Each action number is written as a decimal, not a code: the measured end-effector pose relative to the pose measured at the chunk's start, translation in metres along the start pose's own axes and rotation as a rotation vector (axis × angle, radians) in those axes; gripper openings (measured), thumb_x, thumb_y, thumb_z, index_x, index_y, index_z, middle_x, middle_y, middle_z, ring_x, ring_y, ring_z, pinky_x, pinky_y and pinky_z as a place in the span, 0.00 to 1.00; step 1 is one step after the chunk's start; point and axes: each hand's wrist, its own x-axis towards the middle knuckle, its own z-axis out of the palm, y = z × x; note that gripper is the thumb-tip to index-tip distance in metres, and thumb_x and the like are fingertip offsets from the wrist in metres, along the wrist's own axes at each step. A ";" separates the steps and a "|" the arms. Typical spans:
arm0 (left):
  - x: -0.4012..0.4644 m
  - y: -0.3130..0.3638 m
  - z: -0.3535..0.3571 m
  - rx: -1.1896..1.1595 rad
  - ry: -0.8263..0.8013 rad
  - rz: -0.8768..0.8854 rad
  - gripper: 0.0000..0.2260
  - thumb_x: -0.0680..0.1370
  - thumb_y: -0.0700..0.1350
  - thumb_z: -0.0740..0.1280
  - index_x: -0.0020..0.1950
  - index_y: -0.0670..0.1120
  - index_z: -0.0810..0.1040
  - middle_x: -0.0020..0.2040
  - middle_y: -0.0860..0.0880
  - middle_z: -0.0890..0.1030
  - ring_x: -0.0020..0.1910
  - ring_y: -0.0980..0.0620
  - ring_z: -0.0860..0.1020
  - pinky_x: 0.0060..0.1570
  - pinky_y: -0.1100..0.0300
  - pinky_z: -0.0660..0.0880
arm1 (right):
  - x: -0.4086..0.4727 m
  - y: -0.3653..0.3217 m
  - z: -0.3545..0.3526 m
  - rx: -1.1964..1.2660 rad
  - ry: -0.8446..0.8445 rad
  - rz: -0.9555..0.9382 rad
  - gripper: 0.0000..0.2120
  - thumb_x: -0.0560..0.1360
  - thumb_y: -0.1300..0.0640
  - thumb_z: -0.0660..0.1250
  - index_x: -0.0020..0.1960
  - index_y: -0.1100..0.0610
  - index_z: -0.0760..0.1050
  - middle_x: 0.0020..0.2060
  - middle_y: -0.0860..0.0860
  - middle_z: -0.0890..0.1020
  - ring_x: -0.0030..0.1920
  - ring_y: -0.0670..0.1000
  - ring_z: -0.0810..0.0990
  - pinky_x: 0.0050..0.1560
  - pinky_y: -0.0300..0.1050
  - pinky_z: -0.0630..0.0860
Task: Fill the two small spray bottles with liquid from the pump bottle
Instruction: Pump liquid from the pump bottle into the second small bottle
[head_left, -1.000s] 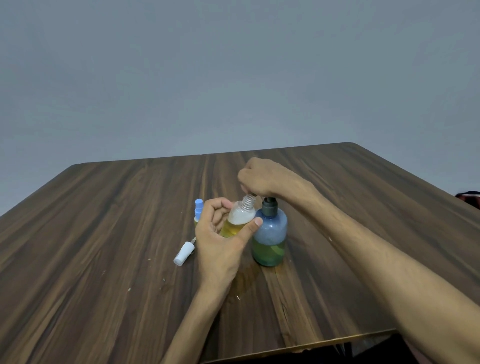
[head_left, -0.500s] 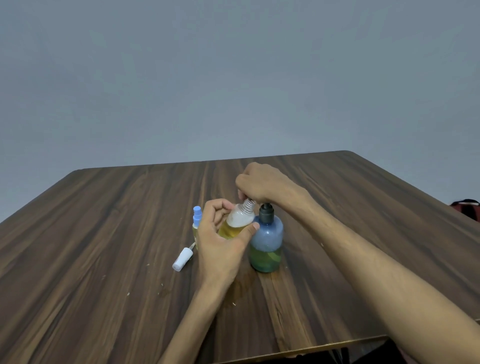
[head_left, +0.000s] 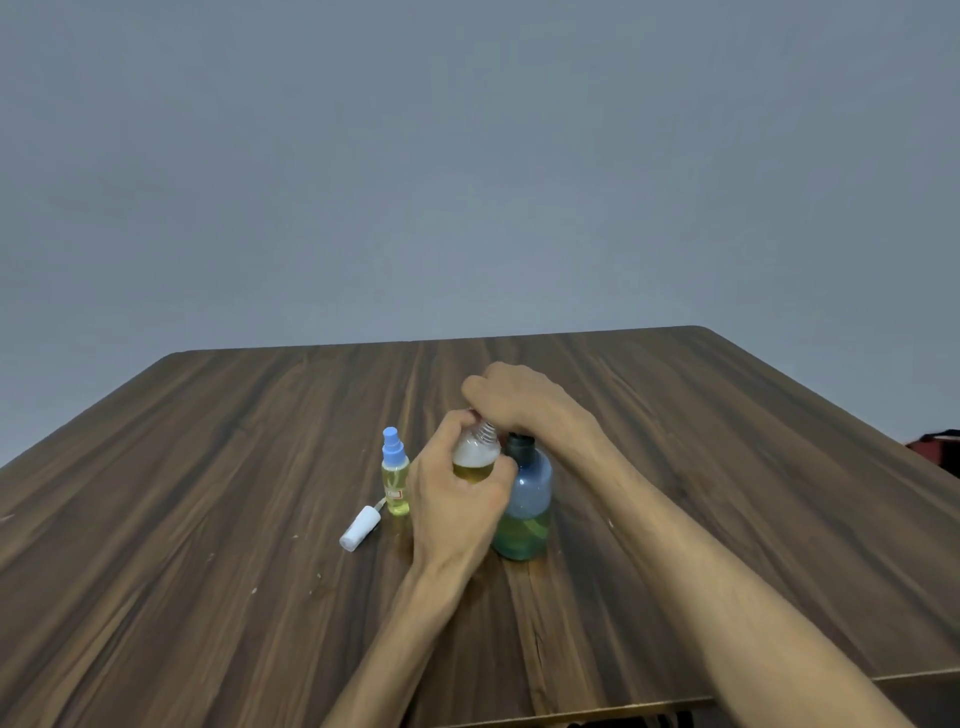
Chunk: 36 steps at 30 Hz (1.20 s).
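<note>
A dark wooden table (head_left: 208, 519) stood before a plain grey wall (head_left: 467, 156), seen from above by the person working at it. Furthest left among the items, a white spray cap (head_left: 357, 530) lay on its side on the wood, just beside a small spray bottle with a blue nozzle (head_left: 395, 478), which stood upright and held yellow liquid. To its right, the left hand (head_left: 457, 499) gripped a second small bottle (head_left: 475, 457), its fingers and thumb curled round the lower body so that only the clear shoulder, the bare threaded neck and a band of yellow liquid showed above them. The right hand (head_left: 514, 400) reached in over that neck with its fingers curled downward; what they pinched could not be seen. Touching the left hand's thumb side stood the blue pump bottle (head_left: 524, 504), upright, with greenish liquid in its lower part.
</note>
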 end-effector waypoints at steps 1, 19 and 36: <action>-0.001 -0.002 0.001 0.002 -0.003 -0.008 0.10 0.72 0.37 0.72 0.50 0.49 0.80 0.40 0.54 0.82 0.39 0.57 0.81 0.41 0.65 0.76 | 0.001 0.002 0.003 0.006 -0.020 0.013 0.15 0.80 0.53 0.55 0.37 0.55 0.70 0.35 0.51 0.75 0.35 0.52 0.71 0.40 0.49 0.67; -0.002 -0.005 0.003 -0.071 0.034 -0.057 0.12 0.72 0.31 0.73 0.46 0.48 0.80 0.37 0.54 0.82 0.37 0.60 0.78 0.39 0.66 0.75 | 0.004 0.002 0.003 -0.061 -0.092 0.013 0.19 0.76 0.49 0.52 0.38 0.56 0.77 0.38 0.53 0.82 0.38 0.54 0.76 0.41 0.51 0.72; -0.001 -0.002 0.001 -0.030 0.034 -0.062 0.12 0.73 0.32 0.73 0.44 0.48 0.80 0.35 0.51 0.80 0.35 0.59 0.76 0.38 0.65 0.74 | 0.002 0.001 0.002 -0.120 -0.076 -0.005 0.17 0.78 0.48 0.52 0.43 0.54 0.77 0.46 0.54 0.83 0.42 0.53 0.78 0.42 0.50 0.71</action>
